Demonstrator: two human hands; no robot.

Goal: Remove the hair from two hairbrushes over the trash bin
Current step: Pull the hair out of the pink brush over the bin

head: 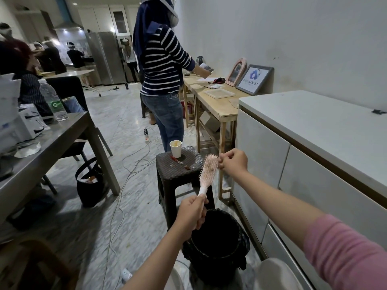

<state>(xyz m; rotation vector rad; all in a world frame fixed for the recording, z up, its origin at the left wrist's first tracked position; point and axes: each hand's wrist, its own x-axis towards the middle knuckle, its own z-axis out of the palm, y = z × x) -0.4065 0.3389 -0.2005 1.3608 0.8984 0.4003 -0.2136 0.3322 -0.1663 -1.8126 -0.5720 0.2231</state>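
A pink hairbrush (207, 172) with a white handle stands nearly upright above the black trash bin (217, 245), its bristles matted with brownish hair. My left hand (191, 212) grips the handle from below. My right hand (232, 162) is at the upper right edge of the brush head, with fingers pinching at the hair among the bristles. The bin is lined with a black bag and sits on the floor just under both hands. A second brush is not in view.
A dark plastic stool (178, 166) behind the bin carries a paper cup (175, 148) and a red pen. White cabinets (293, 164) run along the right. A person in a striped top (163, 65) stands ahead. Cables cross the floor; a grey table (52, 141) is on the left.
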